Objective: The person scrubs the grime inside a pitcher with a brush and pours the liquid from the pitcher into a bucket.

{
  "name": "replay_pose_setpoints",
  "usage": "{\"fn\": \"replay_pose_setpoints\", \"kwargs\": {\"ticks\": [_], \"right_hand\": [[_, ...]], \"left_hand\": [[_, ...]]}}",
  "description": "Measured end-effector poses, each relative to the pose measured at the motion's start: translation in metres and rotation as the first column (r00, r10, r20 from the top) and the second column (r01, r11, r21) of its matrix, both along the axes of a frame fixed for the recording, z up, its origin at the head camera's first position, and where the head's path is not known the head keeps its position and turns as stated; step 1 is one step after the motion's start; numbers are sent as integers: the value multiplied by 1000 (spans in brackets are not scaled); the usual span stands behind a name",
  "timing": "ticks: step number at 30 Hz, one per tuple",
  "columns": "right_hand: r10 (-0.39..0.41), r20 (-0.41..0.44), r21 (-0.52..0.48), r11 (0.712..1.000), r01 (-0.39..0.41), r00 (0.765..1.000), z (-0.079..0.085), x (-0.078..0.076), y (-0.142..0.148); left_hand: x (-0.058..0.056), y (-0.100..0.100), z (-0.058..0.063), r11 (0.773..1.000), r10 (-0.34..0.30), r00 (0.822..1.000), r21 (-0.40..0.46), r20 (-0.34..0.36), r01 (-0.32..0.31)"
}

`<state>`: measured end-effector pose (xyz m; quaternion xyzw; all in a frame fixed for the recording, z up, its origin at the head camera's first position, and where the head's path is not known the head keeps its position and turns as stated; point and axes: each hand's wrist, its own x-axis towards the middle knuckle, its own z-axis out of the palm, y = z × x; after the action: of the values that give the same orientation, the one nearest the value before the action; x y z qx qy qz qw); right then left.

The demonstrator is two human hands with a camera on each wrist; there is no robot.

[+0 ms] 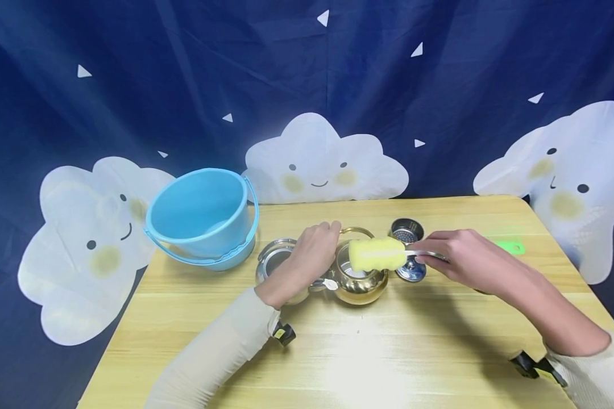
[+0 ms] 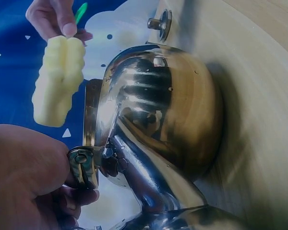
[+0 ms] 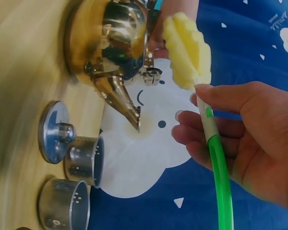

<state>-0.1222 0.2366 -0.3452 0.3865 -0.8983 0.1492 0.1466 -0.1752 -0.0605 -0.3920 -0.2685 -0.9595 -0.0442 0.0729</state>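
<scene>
My right hand [image 1: 471, 258] holds a sponge bottle brush [image 1: 378, 254] with a yellow head and a white and green handle. In the head view the brush lies nearly level, its head overlapping the open mouth of a gold kettle [image 1: 360, 292]. My left hand [image 1: 309, 250] grips that kettle's raised handle [image 2: 81, 165] near its base, as the left wrist view shows. The gold kettle stands on the table without its lid. Left of it is a silver kettle [image 1: 262, 272], partly hidden under my left hand and wrist.
A light blue bucket [image 1: 225, 250] stands at the back left of the wooden table [image 1: 307, 363]. Right of the gold kettle are a metal lid [image 3: 54, 132] and two perforated strainer cups [image 3: 84, 163]. A dark blue cloud-print curtain [image 1: 286, 68] hangs behind the table.
</scene>
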Motion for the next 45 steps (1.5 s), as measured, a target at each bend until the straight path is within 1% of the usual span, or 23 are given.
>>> {"fn": "replay_pose_setpoints", "kwargs": {"ticks": [6,12,22,29,33,40,45], "right_hand": [[-21,11,-15,1000,21,1000,-8,5,8],[-25,-11,-38,999,24,1000,-16,10,19],[-50,6,-26,998,50,999,-31,15,34],[-67,46,-28,997,68,997,-37,17,39],[-75,71,-24,997,77,995,-42,20,42],[-105,128,-22,994,109,986,-50,25,47],[-92,127,-27,995,96,988,-58,26,48]], "left_hand": [[0,0,-1,1000,2,1000,4,2,-2],[0,0,-1,1000,-2,1000,-3,-7,2],[-1,0,-3,1000,-6,1000,2,-16,7],[-1,0,-2,1000,-3,1000,8,-11,3],[0,0,-1,1000,1,1000,10,7,-1],[0,0,0,1000,10,1000,4,20,-10],[0,1,0,1000,16,999,0,31,-16]]}}
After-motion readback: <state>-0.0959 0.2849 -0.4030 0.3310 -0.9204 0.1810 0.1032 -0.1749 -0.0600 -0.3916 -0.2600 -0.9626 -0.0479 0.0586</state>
